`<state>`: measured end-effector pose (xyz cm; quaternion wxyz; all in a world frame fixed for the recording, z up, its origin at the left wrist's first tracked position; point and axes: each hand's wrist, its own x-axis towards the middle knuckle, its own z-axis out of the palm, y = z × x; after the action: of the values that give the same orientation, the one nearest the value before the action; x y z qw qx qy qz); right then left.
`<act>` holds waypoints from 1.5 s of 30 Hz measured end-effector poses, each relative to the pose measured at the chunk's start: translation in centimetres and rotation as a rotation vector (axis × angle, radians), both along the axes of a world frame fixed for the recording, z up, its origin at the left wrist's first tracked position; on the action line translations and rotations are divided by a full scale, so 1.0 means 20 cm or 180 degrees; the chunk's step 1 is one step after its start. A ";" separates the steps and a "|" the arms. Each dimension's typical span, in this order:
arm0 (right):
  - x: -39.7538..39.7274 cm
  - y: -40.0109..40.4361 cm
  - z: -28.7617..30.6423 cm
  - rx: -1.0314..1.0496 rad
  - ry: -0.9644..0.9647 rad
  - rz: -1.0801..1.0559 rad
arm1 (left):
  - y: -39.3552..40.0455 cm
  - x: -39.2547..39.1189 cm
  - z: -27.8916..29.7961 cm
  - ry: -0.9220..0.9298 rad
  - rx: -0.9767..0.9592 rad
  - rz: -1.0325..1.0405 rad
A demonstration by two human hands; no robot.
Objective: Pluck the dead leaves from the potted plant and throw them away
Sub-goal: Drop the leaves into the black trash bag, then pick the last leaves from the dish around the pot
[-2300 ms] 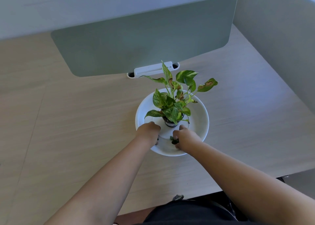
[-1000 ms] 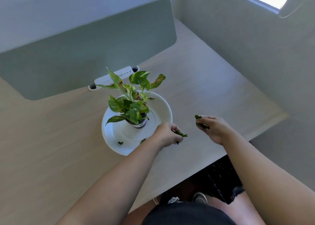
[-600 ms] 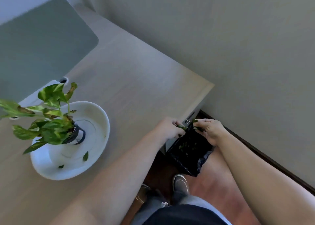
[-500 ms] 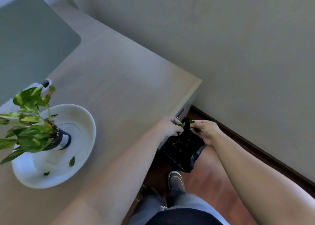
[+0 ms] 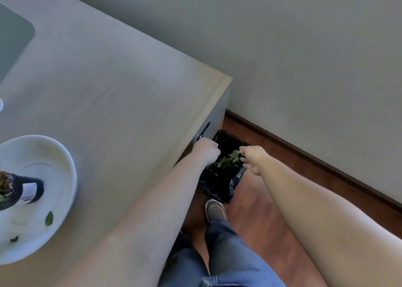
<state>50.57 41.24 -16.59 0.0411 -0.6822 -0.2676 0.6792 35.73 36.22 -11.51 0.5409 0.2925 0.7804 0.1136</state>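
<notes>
A bin lined with a black bag stands on the floor beside the desk's right end, with a heap of plucked green leaves inside. My left hand hovers over the bin's left rim as a closed fist; no leaf shows in it. Over the right rim, my right hand has its fingers apart, and a leaf from the heap sits right at its fingertips. The potted plant, a black pot with a white label, stands in a white bowl at the left edge, its foliage mostly cut off. Two loose leaves lie in the bowl.
The wooden desk ends in a corner just above the bin. A grey wall and dark baseboard run along the right. My shoe is on the wood floor just below the bin. A grey-green divider panel is at the top left.
Both hands carried leaves from the bowl rightward off the desk to the bin. My view swung right with them. My right hand's fingers have spread apart over the bag.
</notes>
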 end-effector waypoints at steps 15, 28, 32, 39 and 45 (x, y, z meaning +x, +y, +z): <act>-0.32 -0.09 0.33 0.0749 0.0289 0.0053 | -0.35 -0.26 0.26 -0.0385 0.0639 0.0735; -1.23 -0.65 0.64 0.1672 0.1105 0.2894 | -1.26 -0.89 0.54 -0.0203 0.1267 0.2599; -1.47 -0.87 0.67 0.1848 0.1031 0.3579 | -1.55 -1.06 0.54 0.0030 0.1213 0.2951; -1.73 -1.07 0.67 0.2841 0.0142 0.4705 | -1.87 -1.31 0.45 0.1175 0.0544 0.2509; -1.82 -1.22 0.62 0.3771 -0.1135 0.5743 | -1.93 -1.48 0.37 0.2611 -0.0768 0.0799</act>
<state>14.18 16.82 -4.17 -0.1894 -0.1956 -0.9554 0.1143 6.12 -2.31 -4.18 0.1989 0.1512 0.9675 -0.0389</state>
